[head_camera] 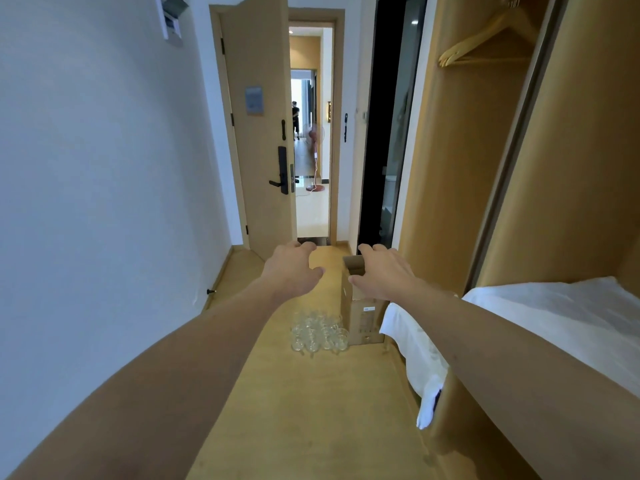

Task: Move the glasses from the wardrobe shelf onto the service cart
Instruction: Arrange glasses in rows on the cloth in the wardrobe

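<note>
- The glasses (318,331) stood in a tight cluster on the wooden floor (311,410), touching or nearly touching one another, just to the left of the cardboard box (362,306); their number could not be told.
- The cardboard box stood upright on the floor with its top flap open, its near side carrying a small label too small to read.
- To the right of the box, a white cloth (519,317) lay over a low wardrobe shelf and hung down over its front edge, close beside the box.
- The left hand (294,268) reached forward above the floor, left of the box and beyond the glasses in the view, fingers loosely curled and spread, grasping nothing.
- The right hand (384,275) hung over the top of the box, fingers spread and relaxed, released and holding nothing; whether it touched the box could not be told.
- Above and right of the box, the open wardrobe (467,150) showed wooden hangers (485,39) on a rail.
- Behind the box, a dark glass panel (388,133) stood beside the wardrobe.
- Further behind the box, the room door (259,133) with a black handle stood open onto a corridor.
- Far beyond the box, a standing fan (316,161) and a person (295,119) showed in the corridor, both small and unclear.
</note>
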### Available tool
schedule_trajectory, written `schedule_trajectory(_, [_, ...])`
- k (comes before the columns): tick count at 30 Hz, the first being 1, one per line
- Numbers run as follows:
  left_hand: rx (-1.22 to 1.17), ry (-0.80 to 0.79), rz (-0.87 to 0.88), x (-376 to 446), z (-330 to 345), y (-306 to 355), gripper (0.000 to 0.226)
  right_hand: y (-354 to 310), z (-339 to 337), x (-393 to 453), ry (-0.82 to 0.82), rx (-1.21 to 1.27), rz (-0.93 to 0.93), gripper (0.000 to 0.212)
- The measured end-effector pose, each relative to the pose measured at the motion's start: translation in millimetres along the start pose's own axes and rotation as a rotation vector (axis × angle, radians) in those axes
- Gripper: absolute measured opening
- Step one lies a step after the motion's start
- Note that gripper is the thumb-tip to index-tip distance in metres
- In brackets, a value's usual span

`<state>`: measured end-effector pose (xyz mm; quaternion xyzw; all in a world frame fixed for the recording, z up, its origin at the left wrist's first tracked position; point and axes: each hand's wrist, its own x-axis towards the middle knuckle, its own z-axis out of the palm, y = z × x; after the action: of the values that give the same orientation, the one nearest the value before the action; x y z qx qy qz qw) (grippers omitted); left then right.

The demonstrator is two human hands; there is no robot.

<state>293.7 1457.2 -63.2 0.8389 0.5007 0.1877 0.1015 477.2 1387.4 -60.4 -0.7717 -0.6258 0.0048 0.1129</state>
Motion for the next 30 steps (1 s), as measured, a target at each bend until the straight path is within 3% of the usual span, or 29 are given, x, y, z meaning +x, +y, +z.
schedule_trajectory(9, [0.072,-0.002,-0.007,151,36,23,0.058,70,18,156,0.015,0.065,0.004,0.065])
schedule_trajectory(17, [-0.068,0.024,-0.019,261,72,49,0.058,126,27,260,0.02,0.106,0.026,0.067])
schedule_trajectory(30, [-0.015,-0.09,0.016,403,136,-1,0.063,158,83,382,-0.046,0.078,0.078,0.068])
